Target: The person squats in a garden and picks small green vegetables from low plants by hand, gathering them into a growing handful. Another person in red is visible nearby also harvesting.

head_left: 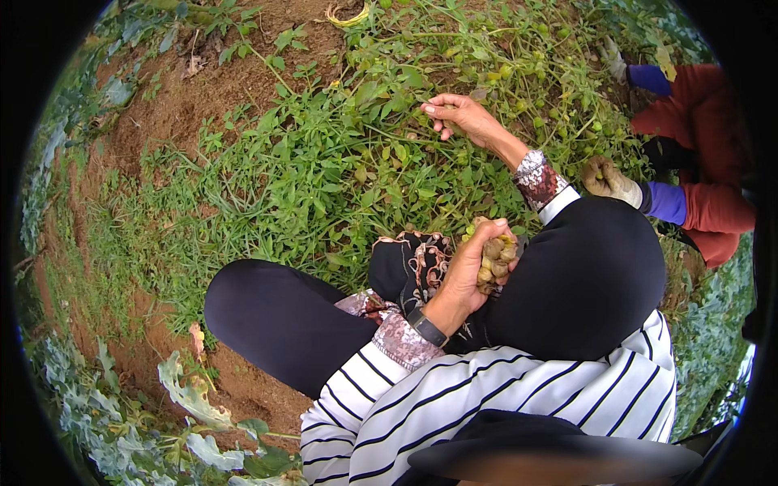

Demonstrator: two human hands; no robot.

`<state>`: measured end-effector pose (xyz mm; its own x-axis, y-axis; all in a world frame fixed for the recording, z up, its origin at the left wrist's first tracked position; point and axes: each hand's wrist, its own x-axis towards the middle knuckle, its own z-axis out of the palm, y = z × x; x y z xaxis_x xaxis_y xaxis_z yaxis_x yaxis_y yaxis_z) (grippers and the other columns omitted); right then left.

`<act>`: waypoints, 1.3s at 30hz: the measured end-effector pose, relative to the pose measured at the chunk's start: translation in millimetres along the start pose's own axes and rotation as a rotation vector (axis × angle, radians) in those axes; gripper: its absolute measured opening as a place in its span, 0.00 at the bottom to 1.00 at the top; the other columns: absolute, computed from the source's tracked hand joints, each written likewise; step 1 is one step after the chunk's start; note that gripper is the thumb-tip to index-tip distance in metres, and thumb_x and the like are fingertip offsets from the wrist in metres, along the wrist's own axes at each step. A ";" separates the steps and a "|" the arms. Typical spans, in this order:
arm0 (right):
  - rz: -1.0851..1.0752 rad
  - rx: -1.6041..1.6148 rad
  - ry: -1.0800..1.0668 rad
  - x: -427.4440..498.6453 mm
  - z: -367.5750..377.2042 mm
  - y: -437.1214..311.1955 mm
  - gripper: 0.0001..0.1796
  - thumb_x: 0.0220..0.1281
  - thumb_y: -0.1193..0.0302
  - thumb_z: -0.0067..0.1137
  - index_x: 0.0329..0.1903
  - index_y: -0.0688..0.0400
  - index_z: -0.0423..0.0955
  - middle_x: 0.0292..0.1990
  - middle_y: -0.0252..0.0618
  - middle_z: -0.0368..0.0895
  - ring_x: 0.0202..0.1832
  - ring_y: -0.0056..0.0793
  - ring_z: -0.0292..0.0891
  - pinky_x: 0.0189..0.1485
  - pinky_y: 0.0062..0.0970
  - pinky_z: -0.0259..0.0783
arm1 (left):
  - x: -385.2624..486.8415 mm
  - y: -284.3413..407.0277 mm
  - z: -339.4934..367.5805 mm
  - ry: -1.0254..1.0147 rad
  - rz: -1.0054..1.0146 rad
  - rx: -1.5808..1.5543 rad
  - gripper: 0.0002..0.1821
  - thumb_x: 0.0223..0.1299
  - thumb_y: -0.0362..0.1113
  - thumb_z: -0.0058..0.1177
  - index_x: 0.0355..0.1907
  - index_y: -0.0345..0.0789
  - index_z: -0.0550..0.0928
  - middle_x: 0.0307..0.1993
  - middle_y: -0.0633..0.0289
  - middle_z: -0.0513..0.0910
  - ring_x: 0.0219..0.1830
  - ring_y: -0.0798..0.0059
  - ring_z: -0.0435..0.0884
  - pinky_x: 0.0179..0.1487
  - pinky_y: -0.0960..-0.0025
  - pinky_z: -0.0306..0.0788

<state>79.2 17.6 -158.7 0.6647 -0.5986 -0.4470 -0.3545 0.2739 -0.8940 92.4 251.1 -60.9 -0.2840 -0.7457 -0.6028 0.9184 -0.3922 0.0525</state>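
Note:
My left hand [465, 276], with a dark band on its wrist, is cupped around several brown and yellowish husked fruits [497, 258], which look like ground cherries. It rests between my bent knees, close against the right one. Further out, my right hand [462, 118] reaches over low green plants [389, 164], its fingers curled. A small brownish thing, apparently another husked fruit [449, 121], shows partly among those fingers; most of it is hidden. Green husked fruits [562, 115] hang on the sprawling stems to the right of that hand.
At the right, a co-worker's gloved hand [611, 182] is close to my right forearm, and their other glove [612, 59] is among the plants. Bare brown soil [164, 109] lies to the left. Broad grey-green leaves [191, 395] stand at lower left. A yellowish ring-shaped thing [347, 15] lies at the top.

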 end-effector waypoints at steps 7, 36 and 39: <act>-0.253 -0.944 0.183 21.4 2.1 31.0 0.14 0.58 0.68 0.59 0.43 0.64 0.79 0.40 0.51 0.77 0.40 0.45 0.75 0.41 0.41 0.71 | -2.8 5.6 0.0 0.049 -0.031 -0.020 0.14 0.57 0.49 0.55 0.29 0.40 0.76 0.23 0.70 0.76 0.21 0.83 0.74 0.22 0.81 0.66; 0.161 0.985 -0.135 -110.1 -31.3 -10.5 0.07 0.58 0.75 0.53 0.39 0.60 0.68 0.40 0.42 0.72 0.31 0.22 0.68 0.22 0.15 0.66 | 18.3 -25.6 -15.2 0.066 -0.354 0.221 0.12 0.52 0.43 0.58 0.32 0.39 0.74 0.21 0.66 0.74 0.15 0.76 0.74 0.13 0.79 0.61; 0.085 0.735 -0.201 -131.5 -26.9 -8.2 0.06 0.58 0.77 0.51 0.39 0.58 0.68 0.39 0.39 0.73 0.32 0.19 0.69 0.22 0.13 0.66 | 17.8 -28.6 -13.4 0.023 -0.437 0.289 0.11 0.52 0.42 0.58 0.33 0.40 0.74 0.21 0.66 0.74 0.15 0.76 0.74 0.13 0.79 0.62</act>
<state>-23.0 73.9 -91.8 0.7865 -0.4238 -0.4492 0.0721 0.7854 -0.6147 64.8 256.2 -83.8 -0.6145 -0.4681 -0.6350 0.6008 -0.7994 0.0077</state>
